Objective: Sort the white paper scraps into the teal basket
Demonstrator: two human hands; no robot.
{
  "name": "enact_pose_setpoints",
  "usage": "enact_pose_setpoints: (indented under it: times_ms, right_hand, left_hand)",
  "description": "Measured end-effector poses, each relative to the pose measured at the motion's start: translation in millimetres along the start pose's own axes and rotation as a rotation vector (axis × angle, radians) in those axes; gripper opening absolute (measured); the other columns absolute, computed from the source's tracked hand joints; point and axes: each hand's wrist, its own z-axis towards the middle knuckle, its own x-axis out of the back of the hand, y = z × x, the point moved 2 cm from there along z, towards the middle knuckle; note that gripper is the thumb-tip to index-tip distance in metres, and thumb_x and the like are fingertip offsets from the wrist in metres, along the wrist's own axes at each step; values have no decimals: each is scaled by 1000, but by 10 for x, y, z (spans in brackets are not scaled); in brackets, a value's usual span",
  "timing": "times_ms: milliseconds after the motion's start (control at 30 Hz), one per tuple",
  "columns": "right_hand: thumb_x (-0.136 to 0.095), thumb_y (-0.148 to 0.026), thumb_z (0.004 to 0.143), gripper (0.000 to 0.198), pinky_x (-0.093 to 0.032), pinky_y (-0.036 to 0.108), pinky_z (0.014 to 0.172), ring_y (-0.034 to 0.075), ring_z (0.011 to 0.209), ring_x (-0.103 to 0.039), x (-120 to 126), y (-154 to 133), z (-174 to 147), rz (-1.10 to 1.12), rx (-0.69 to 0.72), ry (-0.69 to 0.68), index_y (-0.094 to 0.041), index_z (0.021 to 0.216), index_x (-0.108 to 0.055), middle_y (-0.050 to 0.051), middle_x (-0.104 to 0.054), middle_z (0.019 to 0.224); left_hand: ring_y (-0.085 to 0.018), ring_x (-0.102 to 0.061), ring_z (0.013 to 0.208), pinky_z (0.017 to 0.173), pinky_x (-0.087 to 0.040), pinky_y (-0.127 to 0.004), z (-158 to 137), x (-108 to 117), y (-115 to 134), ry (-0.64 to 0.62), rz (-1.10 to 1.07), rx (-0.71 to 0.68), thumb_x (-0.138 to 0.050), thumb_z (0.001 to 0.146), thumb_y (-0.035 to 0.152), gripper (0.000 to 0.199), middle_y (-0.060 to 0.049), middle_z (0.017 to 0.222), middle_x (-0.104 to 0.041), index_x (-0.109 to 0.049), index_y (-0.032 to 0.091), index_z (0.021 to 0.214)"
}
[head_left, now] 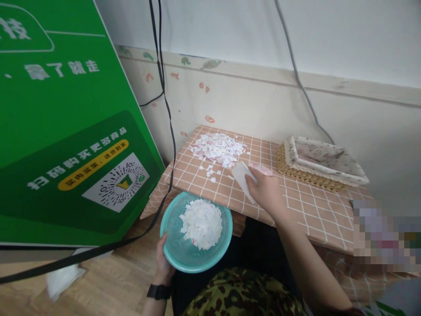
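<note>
My left hand [163,256] grips the rim of a round turquoise plastic basket [171,245], held just below the table's front edge. Small torn scraps of white paper [202,224] are heaped inside it. In my right hand [263,186] is a flat white card [242,177], its lower edge at the tablecloth. A larger pile of paper scraps [219,148] lies on the table behind the card, with a few loose bits [210,173] in front of the pile. Something pale pink, partly hidden, shows just behind my right hand.
A brown checked tablecloth [315,206] covers the table. A cloth-lined wicker basket [305,175] stands at the back right. Black cables [171,131] hang on the left, beside a green cabinet [42,109]. A white thing [64,281] lies on the wooden floor.
</note>
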Motion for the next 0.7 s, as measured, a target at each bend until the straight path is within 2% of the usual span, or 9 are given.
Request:
enact_pose_setpoints:
  times_ms: [100,200,267,433,567,700]
  right_hand:
    - [-36,-32,91,42,-40,31,64,22,66,-62,-90,-234,15,-143,60,-99,-23,128,-54,8,-70,75]
    - [-32,-33,93,44,-37,28,58,20,59,-61,-148,-388,24,-186,163,-167,-26,134,-47,6,-69,69]
    - [-31,-34,94,45,-36,27,56,19,60,-61,-165,-442,62,-176,208,-170,-27,136,-45,6,-70,70]
    - [-30,-34,95,44,-36,28,57,19,63,-62,-254,-535,329,-181,220,-138,-27,136,-45,8,-70,74]
    - [-37,-32,94,43,-37,29,61,21,72,-62,-371,-654,513,-172,298,-162,-31,136,-45,9,-70,82]
    - [-38,-33,94,41,-37,29,63,19,74,-61,-373,-679,515,-94,397,-185,-32,134,-47,8,-70,85]
  left_hand:
    - [-27,-68,77,81,-50,-41,-8,5,0,0,2,16,-68,64,33,21,-5,74,-74,-73,17,77]
    - [-26,-68,74,79,-51,-40,-16,12,4,-12,-5,20,-69,64,31,19,-5,73,-74,-73,17,76]
    - [-24,-68,72,78,-52,-39,-24,11,10,-23,-8,14,-69,64,30,18,-4,72,-74,-73,17,75]
    - [-25,-68,72,79,-52,-40,-93,-48,66,-59,-9,37,-69,65,28,17,-5,74,-74,-73,17,78]
    - [-27,-69,77,81,-52,-41,-183,-130,207,-84,-2,51,-69,66,27,20,-5,79,-75,-73,16,82]
    - [-30,-68,85,81,-52,-43,-257,-178,390,-68,21,63,-68,65,26,21,-8,79,-75,-74,15,82]
